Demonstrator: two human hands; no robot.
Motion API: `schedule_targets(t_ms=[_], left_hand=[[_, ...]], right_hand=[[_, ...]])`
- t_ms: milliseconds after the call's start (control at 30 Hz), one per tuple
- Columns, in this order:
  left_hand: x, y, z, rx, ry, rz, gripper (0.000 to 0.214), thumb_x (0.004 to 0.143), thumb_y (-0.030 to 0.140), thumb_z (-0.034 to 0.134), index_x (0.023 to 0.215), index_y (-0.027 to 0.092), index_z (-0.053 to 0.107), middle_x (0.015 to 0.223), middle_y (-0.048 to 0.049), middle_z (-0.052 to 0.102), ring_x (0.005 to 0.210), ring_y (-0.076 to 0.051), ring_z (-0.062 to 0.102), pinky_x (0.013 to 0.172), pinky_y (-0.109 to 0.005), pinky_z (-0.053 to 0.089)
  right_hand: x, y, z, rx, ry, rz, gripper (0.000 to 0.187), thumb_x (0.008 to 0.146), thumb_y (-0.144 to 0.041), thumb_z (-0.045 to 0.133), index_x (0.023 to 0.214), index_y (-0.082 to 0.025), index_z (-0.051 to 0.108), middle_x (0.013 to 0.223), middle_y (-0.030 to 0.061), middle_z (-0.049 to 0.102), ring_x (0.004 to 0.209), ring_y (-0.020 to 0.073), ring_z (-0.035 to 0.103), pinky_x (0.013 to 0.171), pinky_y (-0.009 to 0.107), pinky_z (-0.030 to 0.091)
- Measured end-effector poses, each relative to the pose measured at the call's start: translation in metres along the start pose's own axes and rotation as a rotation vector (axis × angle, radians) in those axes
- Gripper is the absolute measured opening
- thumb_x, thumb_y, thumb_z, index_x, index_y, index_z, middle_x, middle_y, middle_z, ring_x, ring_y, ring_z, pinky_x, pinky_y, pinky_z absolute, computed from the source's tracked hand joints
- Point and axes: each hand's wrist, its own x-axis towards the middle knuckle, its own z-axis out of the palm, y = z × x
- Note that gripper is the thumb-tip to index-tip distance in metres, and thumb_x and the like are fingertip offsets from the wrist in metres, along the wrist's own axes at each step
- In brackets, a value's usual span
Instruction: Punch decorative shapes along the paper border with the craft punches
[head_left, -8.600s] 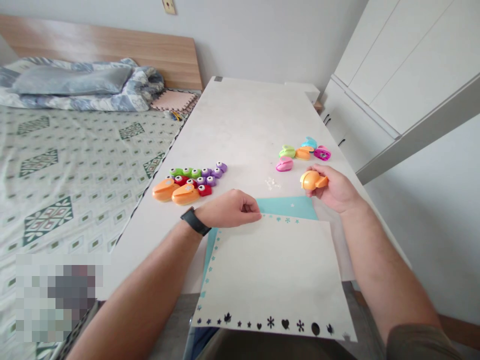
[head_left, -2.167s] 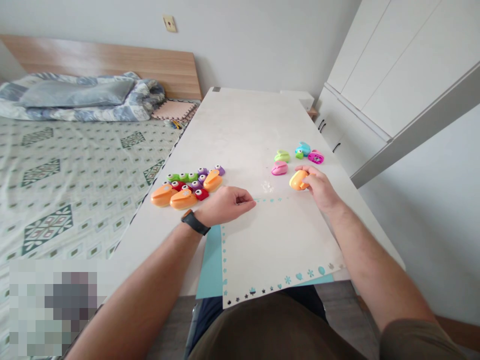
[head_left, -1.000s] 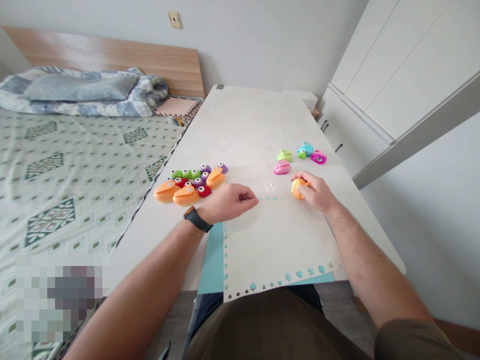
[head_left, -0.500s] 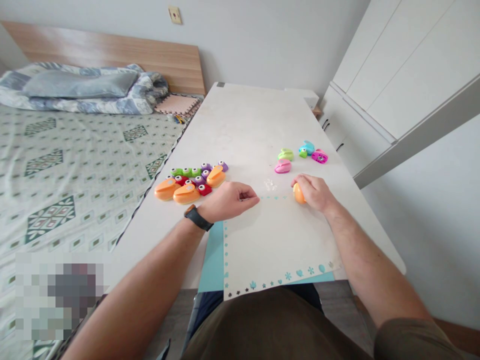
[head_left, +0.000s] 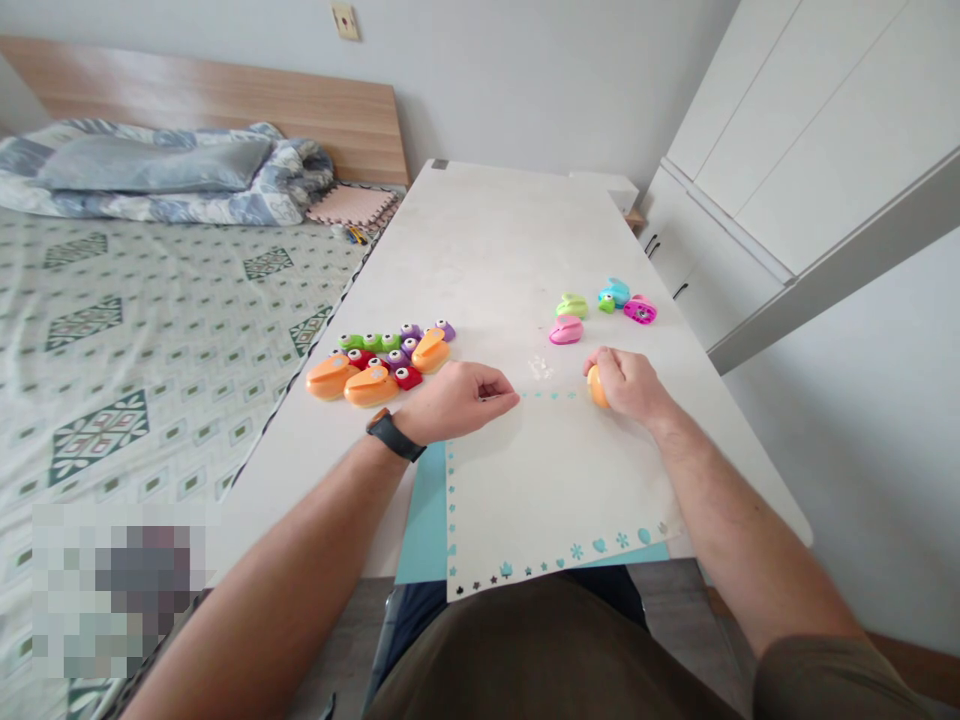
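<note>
A white sheet of paper [head_left: 555,480] with small shapes punched along its edges lies over a light-blue sheet [head_left: 424,510] at the near end of the table. My right hand [head_left: 630,385] is closed around an orange craft punch [head_left: 597,387] at the far edge of the white paper, toward its right corner. The punch's mouth is hidden. My left hand [head_left: 472,400], wearing a dark watch on its wrist, is curled at the paper's far left part, thumb and forefinger pinched at the edge. White punched-out bits [head_left: 540,368] lie just beyond the paper.
Left of the paper sit several punches, large orange ones [head_left: 371,384] with small green, red and purple ones. Farther right lie a pink punch [head_left: 566,330], a light-green punch [head_left: 571,306], a blue punch [head_left: 613,292] and a magenta one [head_left: 640,310]. A bed [head_left: 187,300] borders the table's left.
The view has shifted very slightly. Both hands keep almost the same place, with the right hand still around the orange punch and the paper lying as before.
</note>
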Motion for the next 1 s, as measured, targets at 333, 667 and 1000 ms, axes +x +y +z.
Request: schedule_targets(t_ms=[333, 667, 1000], left_hand=[[0.0, -0.002, 0.001, -0.006, -0.002, 0.001, 0.03, 0.093, 0.043, 0.061, 0.086, 0.018, 0.075, 0.077, -0.0017, 0.074, 0.066, -0.013, 0.064, 0.059, -0.023, 0.045], [0.0, -0.002, 0.002, 0.01, -0.007, -0.004, 0.028, 0.093, 0.042, 0.061, 0.085, 0.019, 0.075, 0.076, 0.0, 0.073, 0.066, -0.012, 0.063, 0.059, -0.024, 0.044], [0.001, -0.003, 0.003, -0.011, -0.016, -0.001, 0.03, 0.093, 0.042, 0.061, 0.086, 0.018, 0.076, 0.076, -0.0012, 0.073, 0.064, -0.012, 0.063, 0.058, -0.023, 0.044]], right_hand=[[0.0, 0.001, 0.003, -0.012, 0.03, -0.001, 0.047, 0.1, -0.041, 0.036, 0.077, -0.022, 0.072, 0.069, 0.0036, 0.069, 0.068, 0.0198, 0.061, 0.066, 0.03, 0.042], [0.002, 0.001, 0.007, -0.034, 0.073, -0.004, 0.052, 0.103, -0.044, 0.034, 0.07, -0.022, 0.069, 0.065, 0.0046, 0.069, 0.066, 0.0199, 0.062, 0.068, 0.03, 0.043], [0.001, -0.002, 0.009, -0.024, 0.103, 0.017, 0.049, 0.101, -0.043, 0.039, 0.071, -0.021, 0.07, 0.064, 0.0042, 0.067, 0.065, 0.0193, 0.062, 0.068, 0.03, 0.041]])
